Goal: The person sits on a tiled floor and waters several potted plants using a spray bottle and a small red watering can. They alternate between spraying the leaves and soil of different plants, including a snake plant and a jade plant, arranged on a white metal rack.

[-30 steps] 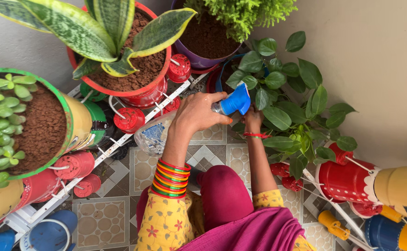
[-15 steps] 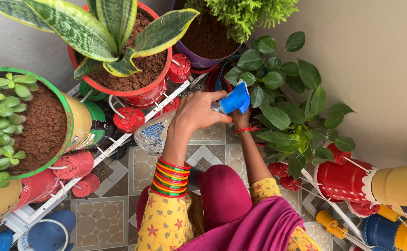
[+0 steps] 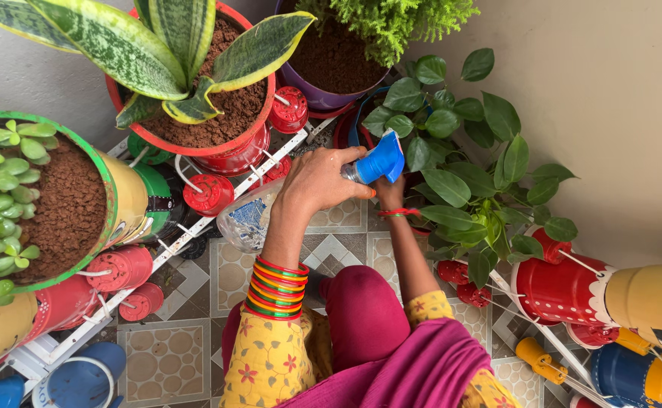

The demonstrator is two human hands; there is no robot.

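Observation:
My left hand (image 3: pixel 319 181), with bright bangles on the wrist, grips a clear plastic spray bottle (image 3: pixel 249 217) by its neck. The bottle's blue nozzle (image 3: pixel 382 162) points at a leafy green trailing plant (image 3: pixel 482 181) by the wall. My right hand (image 3: pixel 390 195), with a red thread on the wrist, reaches in under the nozzle among the plant's lower leaves. Its fingers are hidden behind the nozzle and foliage.
A red pot with a striped snake plant (image 3: pixel 217 125), a purple pot with a fern (image 3: pixel 323 94) and a green-rimmed pot of succulents (image 3: pixel 59 204) stand on a white rack (image 3: pixel 195 230). Red, yellow and blue painted pots (image 3: pixel 565 291) crowd the right. Patterned floor tiles (image 3: pixel 165 363) lie below.
My right hand has drawn a little to the left, closer under the blue nozzle, and the leaves near it have shifted. My left hand and the bottle have barely moved.

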